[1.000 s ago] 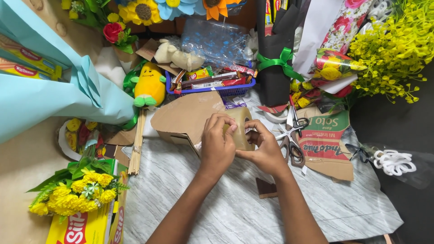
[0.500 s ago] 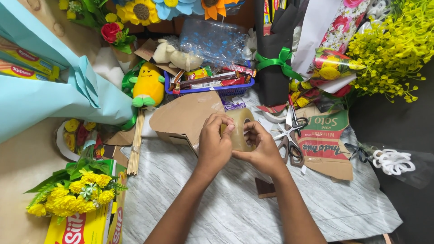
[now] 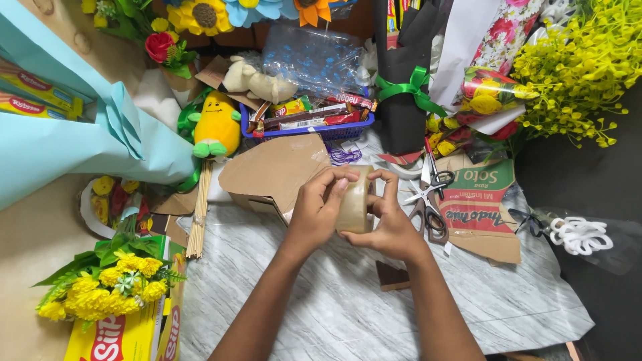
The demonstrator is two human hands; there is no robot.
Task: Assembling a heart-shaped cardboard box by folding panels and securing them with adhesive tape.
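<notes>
Both of my hands hold a roll of clear brownish packing tape upright above a marble-patterned sheet. My left hand grips its left side, with the fingertips curled over the top edge. My right hand cups the right side, thumb and fingers on the rim. A piece of brown cardboard lies just behind my left hand. Scissors lie right of my right hand.
A blue basket of snack packets, a yellow plush toy, wooden sticks, light blue wrapping paper, yellow artificial flowers, a black wrapped bouquet, printed cardboard and white plastic rings surround the work spot.
The tape roll has turned a little in my hands, and my left fingers have shifted over its top edge. My arms stay where they were.
</notes>
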